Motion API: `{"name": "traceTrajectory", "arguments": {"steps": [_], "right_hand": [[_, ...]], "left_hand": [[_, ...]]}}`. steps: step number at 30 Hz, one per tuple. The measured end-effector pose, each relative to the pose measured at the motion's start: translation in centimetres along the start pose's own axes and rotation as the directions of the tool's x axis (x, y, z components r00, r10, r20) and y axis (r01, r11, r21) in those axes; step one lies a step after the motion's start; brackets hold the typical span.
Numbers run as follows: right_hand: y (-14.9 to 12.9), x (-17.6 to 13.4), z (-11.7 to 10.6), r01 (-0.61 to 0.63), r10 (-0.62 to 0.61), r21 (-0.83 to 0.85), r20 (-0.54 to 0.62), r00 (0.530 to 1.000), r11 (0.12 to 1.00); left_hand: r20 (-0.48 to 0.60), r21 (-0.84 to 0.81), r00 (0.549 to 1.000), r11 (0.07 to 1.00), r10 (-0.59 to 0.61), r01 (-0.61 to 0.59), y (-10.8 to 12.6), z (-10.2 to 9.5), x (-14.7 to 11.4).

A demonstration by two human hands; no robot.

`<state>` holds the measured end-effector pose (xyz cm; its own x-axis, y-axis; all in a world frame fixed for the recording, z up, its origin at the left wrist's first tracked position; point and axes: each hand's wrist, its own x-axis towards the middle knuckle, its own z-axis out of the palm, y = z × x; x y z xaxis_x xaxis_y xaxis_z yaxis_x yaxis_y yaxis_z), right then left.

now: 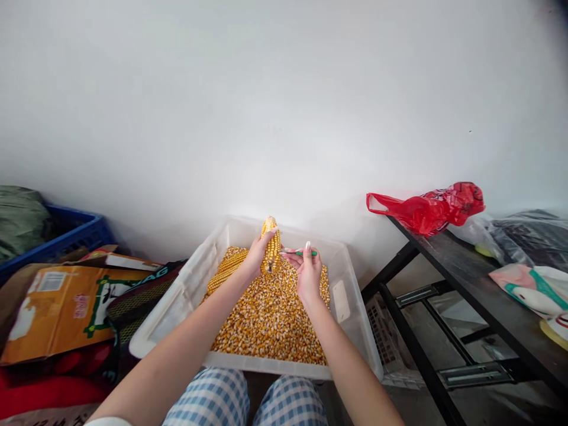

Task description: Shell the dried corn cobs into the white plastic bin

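Note:
My left hand (256, 253) is closed around a yellow corn cob (271, 245), which stands upright over a translucent plastic bin (177, 307). In my right hand (309, 273) is a small screwdriver-like tool (307, 254) with a green handle. Its thin metal shaft points left at the side of the cob; whether the tip touches the kernels I cannot tell. Loose corn kernels (270, 319) fill the bottom of the bin. More whole cobs (228, 269) lie on them at the left, partly behind my left forearm.
A black metal-framed table (461, 266) stands at right, with a red plastic bag (430, 208) on its corner. At left are an orange cardboard box (66, 307), a dark mesh bag (137, 305) and a blue crate (80, 228). A white wall (275, 106) rises behind the bin.

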<state>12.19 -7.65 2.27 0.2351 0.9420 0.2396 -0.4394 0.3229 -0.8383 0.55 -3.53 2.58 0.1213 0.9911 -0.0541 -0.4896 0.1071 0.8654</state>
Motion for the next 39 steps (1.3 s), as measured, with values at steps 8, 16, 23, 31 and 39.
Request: {"name": "traceTrajectory", "arguments": {"steps": [8,16,23,31,39], "right_hand": [[0.1,0.3,-0.3,-0.031,0.031,-0.011,-0.021,0.999,0.999],[0.0,-0.5,0.0,0.090,-0.090,-0.132,0.009,0.996,0.987],[-0.3,0.0,-0.2,0.064,-0.058,-0.146,0.049,0.997,0.987],[-0.3,1.2,-1.0,-0.068,0.070,-0.028,0.074,0.995,0.997],[-0.2,1.6,-1.5,-0.201,0.204,-0.038,0.114,0.972,0.979]], "left_hand": [[-0.019,0.041,0.999,0.998,0.039,-0.039,-0.5,0.3,-0.5],[-0.049,0.067,0.998,0.997,0.049,-0.045,-0.9,0.2,-0.2],[-0.010,0.181,0.995,0.979,0.099,-0.096,-0.7,0.1,-0.3],[0.061,0.458,0.945,0.832,0.321,-0.312,0.6,0.7,-1.0],[0.286,0.613,0.908,0.669,0.308,-0.420,1.7,0.4,-1.7]]}}
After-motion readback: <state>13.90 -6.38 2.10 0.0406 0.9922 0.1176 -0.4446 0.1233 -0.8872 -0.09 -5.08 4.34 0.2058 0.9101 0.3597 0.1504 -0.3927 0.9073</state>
